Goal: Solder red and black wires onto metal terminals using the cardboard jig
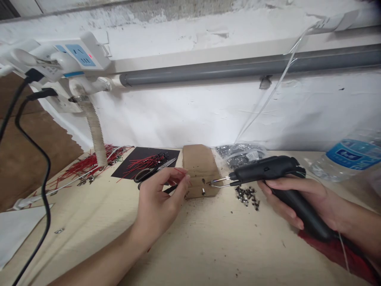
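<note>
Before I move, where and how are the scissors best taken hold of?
Probably by the dark handle loop at the left end of the scissors, from the left: that loop is in view, the blades point away rightward, and the left grip hides part of the near side.

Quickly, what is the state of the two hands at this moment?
Left hand: closed, pinching a thin red wire between thumb and fingers.
Right hand: closed around the handle of a black soldering gun.
</note>
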`<state>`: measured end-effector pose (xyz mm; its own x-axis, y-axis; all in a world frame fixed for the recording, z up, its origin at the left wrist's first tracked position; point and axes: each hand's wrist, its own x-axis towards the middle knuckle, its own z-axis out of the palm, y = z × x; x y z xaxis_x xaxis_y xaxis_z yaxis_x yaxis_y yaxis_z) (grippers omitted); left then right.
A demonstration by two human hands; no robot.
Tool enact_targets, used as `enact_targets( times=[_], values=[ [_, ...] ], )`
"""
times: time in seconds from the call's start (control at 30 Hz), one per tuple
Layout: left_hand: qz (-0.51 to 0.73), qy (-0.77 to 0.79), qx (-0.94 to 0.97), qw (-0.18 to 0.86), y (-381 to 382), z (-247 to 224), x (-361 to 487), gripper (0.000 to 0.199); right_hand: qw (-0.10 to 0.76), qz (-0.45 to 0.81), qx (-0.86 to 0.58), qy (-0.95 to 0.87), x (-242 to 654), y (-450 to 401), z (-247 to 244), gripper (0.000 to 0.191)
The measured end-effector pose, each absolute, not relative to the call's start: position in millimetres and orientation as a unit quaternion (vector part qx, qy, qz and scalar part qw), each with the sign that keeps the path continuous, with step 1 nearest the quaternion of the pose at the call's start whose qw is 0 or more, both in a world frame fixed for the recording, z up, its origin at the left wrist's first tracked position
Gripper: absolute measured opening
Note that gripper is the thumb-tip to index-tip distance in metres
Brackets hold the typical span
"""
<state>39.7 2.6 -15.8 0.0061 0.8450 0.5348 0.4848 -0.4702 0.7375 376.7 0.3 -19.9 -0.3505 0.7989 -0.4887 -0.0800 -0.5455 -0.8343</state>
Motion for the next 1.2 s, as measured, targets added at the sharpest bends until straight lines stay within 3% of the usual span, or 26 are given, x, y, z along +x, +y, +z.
enact_targets(
  times=[1.03,1.2],
  values=[
    [0.487,0.469,0.704,0.218,3.5,-23.7,38.3,0.008,0.299,0.727,-0.488,-0.380,377.6,0.5,-21.5,0.035],
    [0.443,0.483,0.716,0.240,2.8,-21.2,37.6,0.015,0.301,0.725,-0.489,-0.380,378.1,0.0,-21.8,0.035]
  ],
)
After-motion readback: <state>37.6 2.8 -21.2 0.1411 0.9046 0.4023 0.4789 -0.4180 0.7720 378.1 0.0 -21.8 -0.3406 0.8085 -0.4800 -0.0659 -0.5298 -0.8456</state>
